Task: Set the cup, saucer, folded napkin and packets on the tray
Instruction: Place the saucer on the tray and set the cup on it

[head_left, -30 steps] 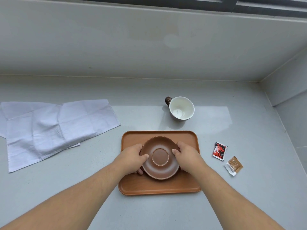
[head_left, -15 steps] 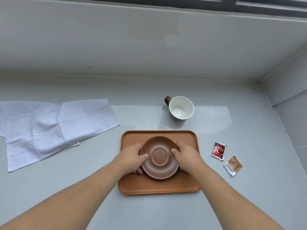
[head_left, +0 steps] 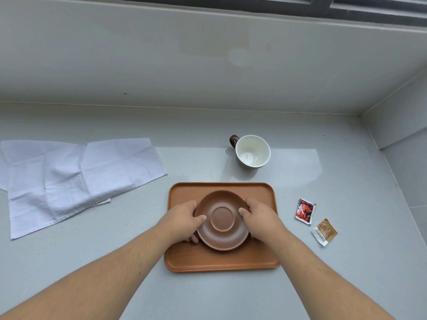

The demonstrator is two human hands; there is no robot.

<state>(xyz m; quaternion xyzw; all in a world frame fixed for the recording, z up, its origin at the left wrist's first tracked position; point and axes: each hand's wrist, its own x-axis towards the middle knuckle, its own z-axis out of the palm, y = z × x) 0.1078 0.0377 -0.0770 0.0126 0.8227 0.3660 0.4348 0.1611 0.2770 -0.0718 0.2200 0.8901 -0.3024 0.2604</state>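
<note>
Barely a flicker over the last second: the saucer (head_left: 222, 220) has crept a touch toward the far rim of the tray (head_left: 221, 259), carried along between the left hand (head_left: 182, 221) and the right hand (head_left: 260, 219). Both hands have shifted with it by the same hair, their hold unaltered.

Brown saucer (head_left: 222, 220) on orange tray (head_left: 219, 262), white-lined cup (head_left: 252, 151) upright behind it, unfolded white napkin (head_left: 76, 179) far left, two packets (head_left: 305, 211) right of tray

Pale grey countertop (head_left: 208, 296) in a corner of plain grey walls (head_left: 208, 54), dark window frame (head_left: 323, 5) above.
</note>
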